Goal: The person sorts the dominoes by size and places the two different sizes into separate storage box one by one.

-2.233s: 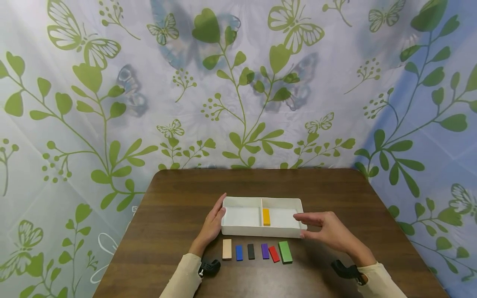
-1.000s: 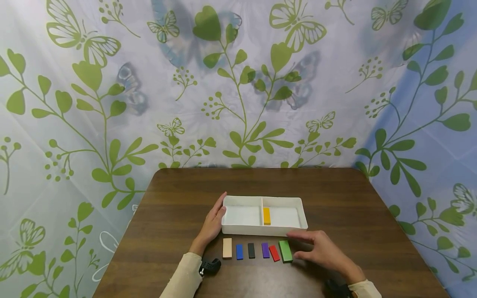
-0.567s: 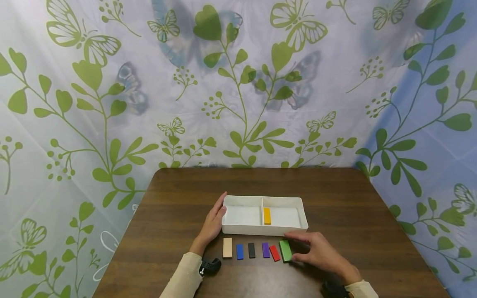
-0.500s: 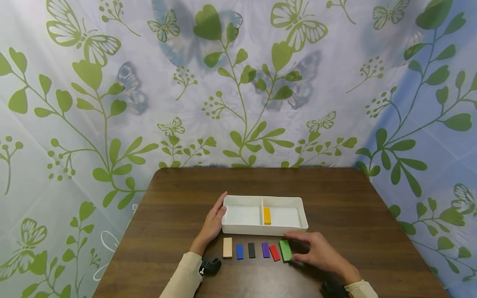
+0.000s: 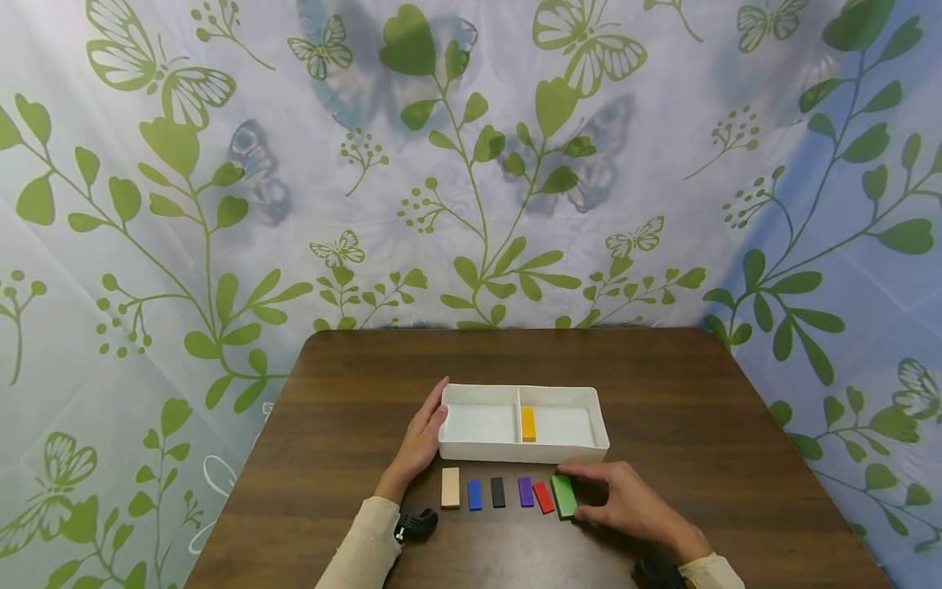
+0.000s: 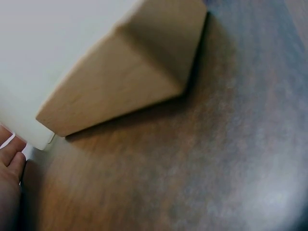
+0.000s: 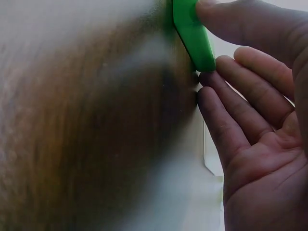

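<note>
My right hand (image 5: 631,501) pinches a green block (image 5: 564,496) lengthwise, thumb at its near end and fingertips at its far end. In the right wrist view the thumb presses one end of the green block (image 7: 193,36). My left hand (image 5: 416,446) rests with extended fingers along the left end of a white two-compartment box (image 5: 524,451). A yellow block (image 5: 528,424) stands in the right compartment against the divider. A tan wooden block (image 5: 450,488) lies in front of the box and fills much of the left wrist view.
Blue (image 5: 474,495), black (image 5: 498,492), purple (image 5: 526,492) and red (image 5: 543,496) blocks lie in a row between the tan and green ones. The brown wooden table (image 5: 368,368) has a leaf-patterned curtain (image 5: 471,180) behind it.
My right hand has come from the box's right end down to the green block, and its fingers have closed on the block's ends. My left hand has stayed on the box.
</note>
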A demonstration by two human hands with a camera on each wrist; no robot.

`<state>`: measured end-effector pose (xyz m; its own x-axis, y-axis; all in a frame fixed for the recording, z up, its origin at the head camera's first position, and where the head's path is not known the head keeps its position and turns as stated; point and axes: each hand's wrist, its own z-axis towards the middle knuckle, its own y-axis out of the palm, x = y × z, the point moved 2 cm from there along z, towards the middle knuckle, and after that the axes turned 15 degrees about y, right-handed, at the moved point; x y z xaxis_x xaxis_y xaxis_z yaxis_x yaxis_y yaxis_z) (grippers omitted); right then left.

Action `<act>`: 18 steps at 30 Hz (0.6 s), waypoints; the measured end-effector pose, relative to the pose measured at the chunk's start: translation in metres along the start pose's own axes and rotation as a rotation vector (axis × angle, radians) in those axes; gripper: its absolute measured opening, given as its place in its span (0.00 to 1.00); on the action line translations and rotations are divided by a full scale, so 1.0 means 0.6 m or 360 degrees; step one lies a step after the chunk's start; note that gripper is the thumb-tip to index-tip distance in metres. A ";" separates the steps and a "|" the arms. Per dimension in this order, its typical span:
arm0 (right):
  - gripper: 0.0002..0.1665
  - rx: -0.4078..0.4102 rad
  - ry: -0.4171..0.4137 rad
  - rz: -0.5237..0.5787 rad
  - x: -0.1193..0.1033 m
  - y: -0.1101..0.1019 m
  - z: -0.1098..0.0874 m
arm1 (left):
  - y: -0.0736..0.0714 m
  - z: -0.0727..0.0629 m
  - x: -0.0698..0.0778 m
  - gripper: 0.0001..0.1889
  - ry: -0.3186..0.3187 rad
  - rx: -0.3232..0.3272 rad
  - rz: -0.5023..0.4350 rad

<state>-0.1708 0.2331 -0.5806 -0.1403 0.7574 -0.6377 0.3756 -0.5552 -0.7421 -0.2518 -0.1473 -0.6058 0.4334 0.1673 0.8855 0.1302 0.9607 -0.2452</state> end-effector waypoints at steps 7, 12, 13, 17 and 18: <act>0.40 -0.0035 0.0025 -0.0005 0.002 0.002 0.002 | 0.001 0.000 -0.002 0.29 -0.0022 -0.0003 0.0007; 0.38 -0.0023 0.0007 -0.0031 0.002 0.004 0.002 | 0.001 0.000 -0.004 0.29 -0.0027 0.0007 0.0015; 0.38 -0.0014 -0.0003 -0.0031 0.002 0.004 0.001 | 0.002 0.000 -0.004 0.29 -0.0020 0.0006 0.0016; 0.36 0.0021 -0.0040 -0.0020 0.001 0.005 -0.001 | 0.002 0.001 -0.001 0.29 -0.0003 0.0007 0.0026; 0.36 0.0032 -0.0044 -0.0021 0.001 0.006 -0.001 | 0.002 0.001 0.000 0.29 0.0002 0.0005 0.0031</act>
<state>-0.1688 0.2318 -0.5836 -0.1703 0.7551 -0.6331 0.3552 -0.5522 -0.7542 -0.2520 -0.1459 -0.6061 0.4370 0.1855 0.8801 0.1192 0.9579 -0.2611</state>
